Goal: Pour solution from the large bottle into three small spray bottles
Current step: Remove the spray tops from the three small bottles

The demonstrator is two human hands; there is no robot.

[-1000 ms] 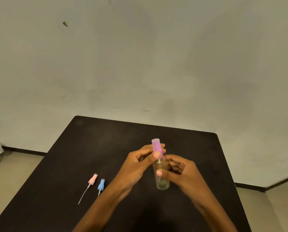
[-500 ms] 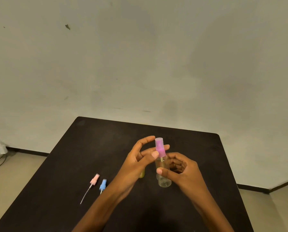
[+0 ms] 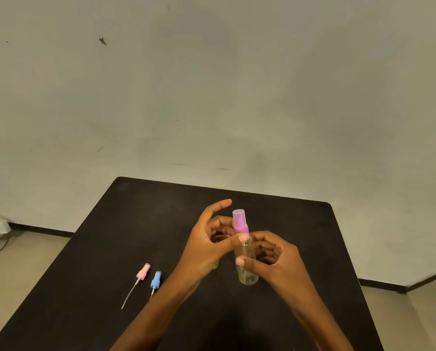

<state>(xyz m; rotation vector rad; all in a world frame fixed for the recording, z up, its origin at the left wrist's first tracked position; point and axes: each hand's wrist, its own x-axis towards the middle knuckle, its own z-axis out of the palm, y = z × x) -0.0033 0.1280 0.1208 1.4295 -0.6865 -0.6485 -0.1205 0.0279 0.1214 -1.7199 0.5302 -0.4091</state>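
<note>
1. Holds the small spray bottle [image 3: 246,269] upright in the right grip [image 3: 277,264], over the near middle of the dark bench [image 3: 135,224]; base resting or lifted, cannot tell.
2. Keeps the right grip closed on the clear body, with the thumb laid across the near side and the fingers curled round the far side.
3. Tops that bottle with a magenta spray cap [image 3: 240,221], standing just above the right grip and beside the left grip [image 3: 206,249].
4. Sets the left grip's thumb tip against the cap's collar, with the forefinger lifted well clear above and the other fingers curled round the cap's far side, so half closed about the cap rather than clenched.
5. Brings the two grips close together, the left thumb just above the right thumb on the same bottle.
6. Shows, well to the left of the left grip and nearer the body, a pink spray head [image 3: 143,272] with its thin dip tube, lying flat on the bench.
7. Shows a blue spray head [image 3: 156,279] just beside the pink one, between it and the left forearm.
8. Hides most of a yellow-green thing [image 3: 214,265] behind the heel of the left grip; cannot tell what.
</note>
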